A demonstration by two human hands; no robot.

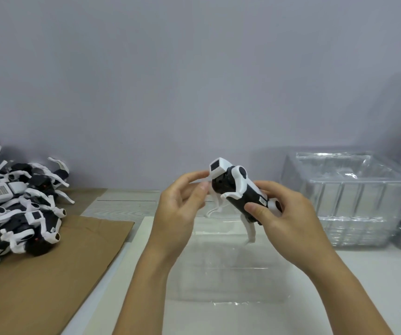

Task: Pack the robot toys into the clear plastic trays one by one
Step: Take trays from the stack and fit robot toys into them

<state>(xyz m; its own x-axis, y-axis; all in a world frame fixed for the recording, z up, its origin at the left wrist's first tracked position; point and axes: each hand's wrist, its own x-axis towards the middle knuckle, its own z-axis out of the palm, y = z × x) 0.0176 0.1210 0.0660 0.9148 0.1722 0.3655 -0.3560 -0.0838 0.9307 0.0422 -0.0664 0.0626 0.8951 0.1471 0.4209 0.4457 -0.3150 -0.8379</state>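
A stack of clear plastic trays [349, 197] is seen at the right, against the wall, and a heap of black-and-white robot toys [18, 204] is piled on brown cardboard [49, 274] at the left. Directly below the hands a single clear tray [226, 269] lies on the white table [376, 286], its outline faint.

One robot toy [238, 192] is held in the air above that tray. Its rear body is clamped by the right hand [284, 218], fingers and thumb curled round it, while its head end is pinched by the left hand [180, 204].

For this step to go well, the dangling white legs are best folded in against the body first, so that nothing catches on the tray's walls; the toy is then best lowered flat and square to the moulded recess, which is hard to make out.

A small sticker is visible on the toy's side, but its print is too small to be read; no brand can be made out.
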